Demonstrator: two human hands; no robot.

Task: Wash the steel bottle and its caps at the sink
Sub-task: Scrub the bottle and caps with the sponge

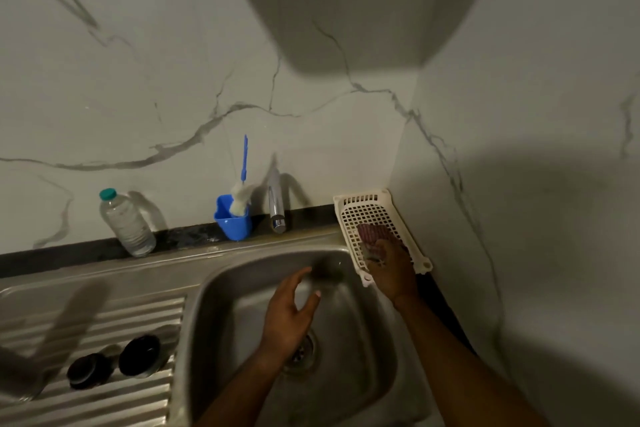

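Observation:
Two black caps, a smaller one [88, 370] and a larger one [140, 355], sit side by side on the ribbed drainboard [104, 402] left of the sink. A blurred steel shape [19, 378] at the far left edge may be the steel bottle; I cannot tell for sure. My left hand [291, 315] hovers over the sink basin [221, 291] with fingers apart and nothing in it. My right hand [389, 269] reaches into the white plastic basket [367, 206] at the sink's right corner, fingers closed on a maroon scrub pad [372, 234].
A chrome tap [276, 206] stands behind the basin against the marble wall. Left of it are a blue cup [232, 220] holding a blue-handled bottle brush [242, 184] and a clear plastic water bottle [126, 222]. The drain [304, 350] lies under my left wrist.

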